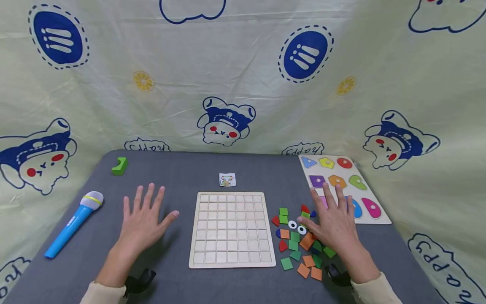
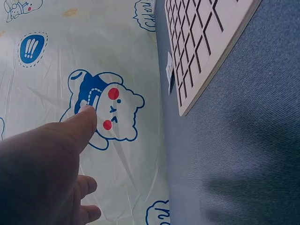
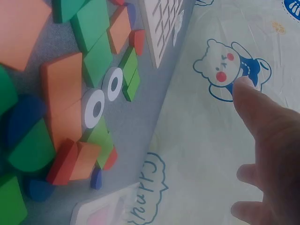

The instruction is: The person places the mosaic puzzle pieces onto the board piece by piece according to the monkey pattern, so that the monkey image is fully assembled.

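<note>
My left hand [image 1: 142, 226] is spread flat with straight fingers, between a blue toy microphone [image 1: 72, 226] and a pale wooden grid board [image 1: 232, 230]. Nothing is in it. My right hand [image 1: 336, 223], also spread and holding nothing, hovers by a scatter of coloured wooden pieces [image 1: 293, 245] and overlaps the shape puzzle board [image 1: 379, 216] in the head view. Among the pieces are green and orange squares, red and blue bits, and two white eye discs [image 3: 93, 108]. The grid board's cells hold no pieces. In both wrist views, each hand's thumb and fingertips show against the curtain.
A small printed card [image 1: 227, 180] lies behind the grid board. At the back left of the grey table [image 1: 171, 169] stands a green arch block [image 1: 119, 166]. A patterned curtain [image 1: 171, 114] hangs behind the table and round its sides.
</note>
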The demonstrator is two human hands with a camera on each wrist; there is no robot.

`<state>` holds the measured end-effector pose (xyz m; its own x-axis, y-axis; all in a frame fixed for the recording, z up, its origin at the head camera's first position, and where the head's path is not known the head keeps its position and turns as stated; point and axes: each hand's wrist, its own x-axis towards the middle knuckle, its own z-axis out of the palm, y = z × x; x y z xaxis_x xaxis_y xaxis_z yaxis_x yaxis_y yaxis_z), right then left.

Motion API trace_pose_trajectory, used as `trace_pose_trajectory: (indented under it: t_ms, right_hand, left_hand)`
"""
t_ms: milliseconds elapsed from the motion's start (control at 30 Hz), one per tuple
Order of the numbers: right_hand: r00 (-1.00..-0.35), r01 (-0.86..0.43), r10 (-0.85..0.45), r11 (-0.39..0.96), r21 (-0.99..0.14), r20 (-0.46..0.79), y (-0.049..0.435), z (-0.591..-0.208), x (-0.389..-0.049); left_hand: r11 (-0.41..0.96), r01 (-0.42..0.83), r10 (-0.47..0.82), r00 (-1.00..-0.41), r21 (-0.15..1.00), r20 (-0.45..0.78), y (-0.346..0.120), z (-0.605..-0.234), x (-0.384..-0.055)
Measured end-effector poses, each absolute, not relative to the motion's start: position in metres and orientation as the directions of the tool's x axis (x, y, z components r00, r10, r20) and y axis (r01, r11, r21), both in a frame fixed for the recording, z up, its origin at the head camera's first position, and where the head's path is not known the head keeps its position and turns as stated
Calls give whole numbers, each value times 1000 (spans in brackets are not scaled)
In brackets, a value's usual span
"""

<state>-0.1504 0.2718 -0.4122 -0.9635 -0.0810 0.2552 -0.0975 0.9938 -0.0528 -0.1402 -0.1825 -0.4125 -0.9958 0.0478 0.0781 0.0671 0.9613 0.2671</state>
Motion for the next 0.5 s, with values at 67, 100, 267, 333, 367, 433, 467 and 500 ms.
trace_pose_trajectory:
  t_ms: [67, 100, 267, 333, 367, 433, 467, 500]
  right_hand:
    - [-963, -95, -79, 994, -51, 258, 272, -413, -150]
    - [-963, -95, -79, 994, -51, 259, 272, -413, -150]
    - [-958, -111, -93, 992, -54, 271, 270, -413, -148]
    - [-954, -128, -105, 990, -66, 279, 268, -412, -148]
    - [-951, -137, -112, 988, -67, 286, 267, -412, -148]
    - [-945, -154, -125, 985, -72, 303, 265, -412, -147]
    - [-942, -161, -130, 984, -76, 311, 264, -412, -147]
    - [-938, -167, -135, 983, -77, 320, 263, -412, -147]
  left_hand:
    - [962, 69, 49, -996, 266, 80, -182, -412, -140]
    - [961, 69, 49, -996, 268, 81, -181, -412, -139]
    - [958, 88, 64, -993, 273, 96, -179, -414, -138]
    - [953, 105, 77, -991, 283, 110, -177, -415, -137]
    - [951, 114, 83, -990, 287, 117, -176, -416, -136]
    - [945, 130, 95, -987, 300, 129, -173, -417, -135]
    - [943, 138, 101, -986, 303, 136, -172, -417, -134]
    - [940, 145, 105, -984, 308, 143, -170, -418, -133]
